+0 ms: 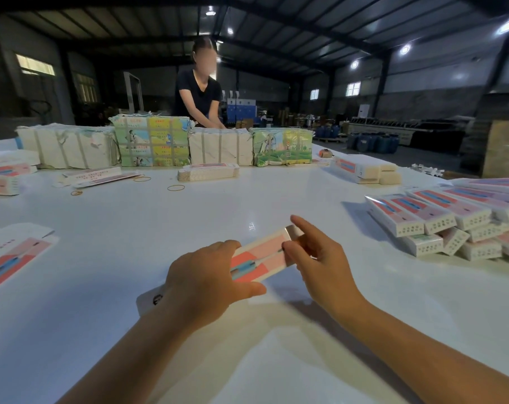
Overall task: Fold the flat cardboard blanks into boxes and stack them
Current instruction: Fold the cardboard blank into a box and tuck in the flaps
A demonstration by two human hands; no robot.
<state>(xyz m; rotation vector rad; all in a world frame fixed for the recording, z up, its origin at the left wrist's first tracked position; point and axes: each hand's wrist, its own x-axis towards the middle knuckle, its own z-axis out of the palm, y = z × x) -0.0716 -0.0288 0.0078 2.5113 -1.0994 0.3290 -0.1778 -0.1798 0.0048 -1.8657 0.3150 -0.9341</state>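
Print on pink-and-red carton [262,258] too blurred to read. Long axis runs near-left to far-right. Left hand [206,282] grips near end; right hand [320,258] pinches far end, forefinger extended.

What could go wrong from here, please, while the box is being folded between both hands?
The left hand and right hand hold the pink box above the table by its ends, so uneven pressure might crease a panel. The right forefinger is lifted off the far end flap, which may spring open. The stack of finished boxes sits unevenly; adding one carelessly could topple it.
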